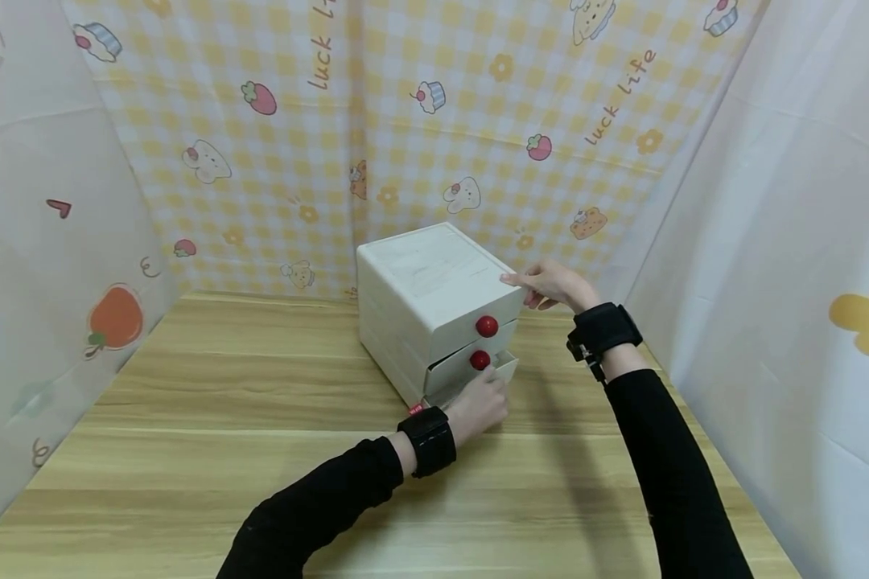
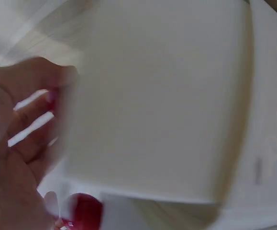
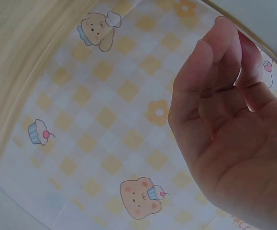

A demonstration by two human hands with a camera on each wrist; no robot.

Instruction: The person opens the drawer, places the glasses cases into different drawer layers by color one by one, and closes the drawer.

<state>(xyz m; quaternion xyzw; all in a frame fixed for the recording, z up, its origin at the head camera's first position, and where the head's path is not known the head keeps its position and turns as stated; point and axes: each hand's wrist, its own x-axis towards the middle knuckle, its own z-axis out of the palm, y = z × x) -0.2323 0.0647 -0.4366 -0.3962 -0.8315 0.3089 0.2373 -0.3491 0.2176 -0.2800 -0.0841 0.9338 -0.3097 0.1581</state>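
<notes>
A white drawer cabinet [image 1: 442, 269] stands on the table, turned at an angle. Red round knobs show on its top drawer [image 1: 487, 326] and middle drawer [image 1: 480, 359]. The bottom drawer [image 1: 510, 366] is pulled out, with most of its front behind my left hand [image 1: 481, 406]. That hand's fingers are bent around a red knob [image 2: 52, 98], and its thumb lies by the edge of a blurred white panel [image 2: 152, 105]. My right hand [image 1: 553, 283] rests at the cabinet's upper right front corner, a fingertip over the top edge and the other fingers hanging loosely beside it.
The wood-grain table [image 1: 275, 362] extends around the cabinet. Close behind is a yellow checked curtain [image 1: 405, 153] with small printed figures. White printed cloths hang at the left [image 1: 43, 281] and the right [image 1: 768, 281]. A small red tag [image 1: 416, 408] is by the cabinet's lower front.
</notes>
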